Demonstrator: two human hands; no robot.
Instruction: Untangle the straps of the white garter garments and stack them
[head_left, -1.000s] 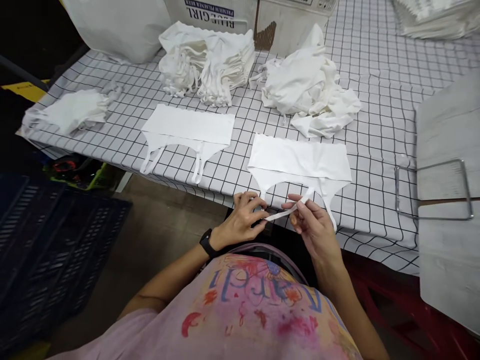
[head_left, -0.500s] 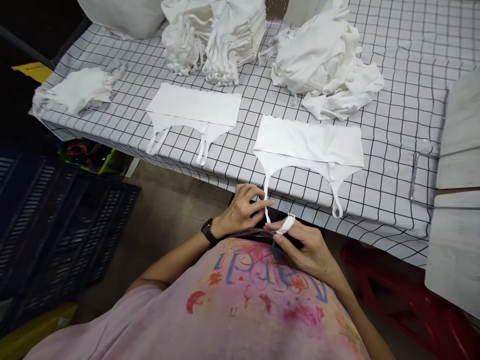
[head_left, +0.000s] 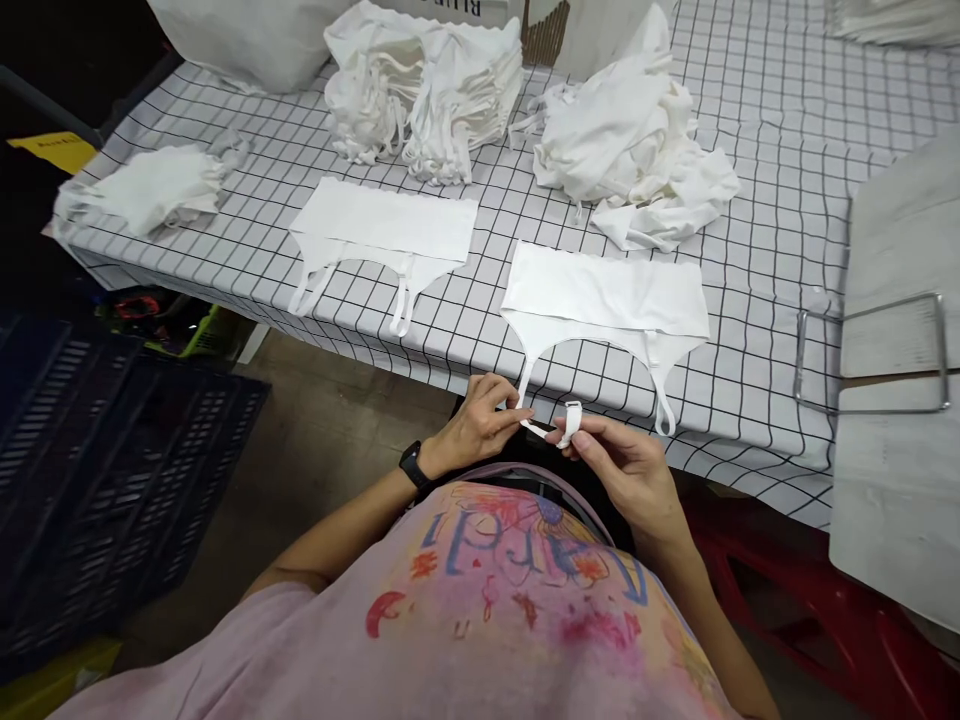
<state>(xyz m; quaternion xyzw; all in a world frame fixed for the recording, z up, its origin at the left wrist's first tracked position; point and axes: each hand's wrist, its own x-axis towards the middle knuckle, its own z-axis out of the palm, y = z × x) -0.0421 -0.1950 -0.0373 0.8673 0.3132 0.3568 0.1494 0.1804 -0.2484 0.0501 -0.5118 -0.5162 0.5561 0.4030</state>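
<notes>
Far left of the grip, down low, there are dark blue crates [head_left: 112, 480], and above them on the table's corner a small bundle of white pieces [head_left: 161, 185]. Nearer the grip, beyond it and to the left, here's a white garment [head_left: 390, 222] lying flat, its straps pointing to the near edge, with a thick stack of white garments [head_left: 469, 85] farther back behind it.

Now the action: the left hand [head_left: 484, 420], black band [head_left: 411, 463] at its wrist, has thumb and forefinger brought together in a narrow pinch on a white strap [head_left: 573, 424]. That strap runs across the small gap to the right hand, curling into a loop at its fingertips. And the strap's own garment, the near white top [head_left: 607, 290]? Spread on the checked tablecloth [head_left: 757, 330] just beyond both hands, its other strap hanging at the table edge, right of the grip.

The right hand [head_left: 626, 470] has its thumb and fingers closed narrowly around that loop. Well beyond it, a crumpled white heap [head_left: 637, 140]. Off to the grip's right, a pale box [head_left: 900, 500] with a wire frame [head_left: 892, 410], and below, a red stool [head_left: 802, 600].
</notes>
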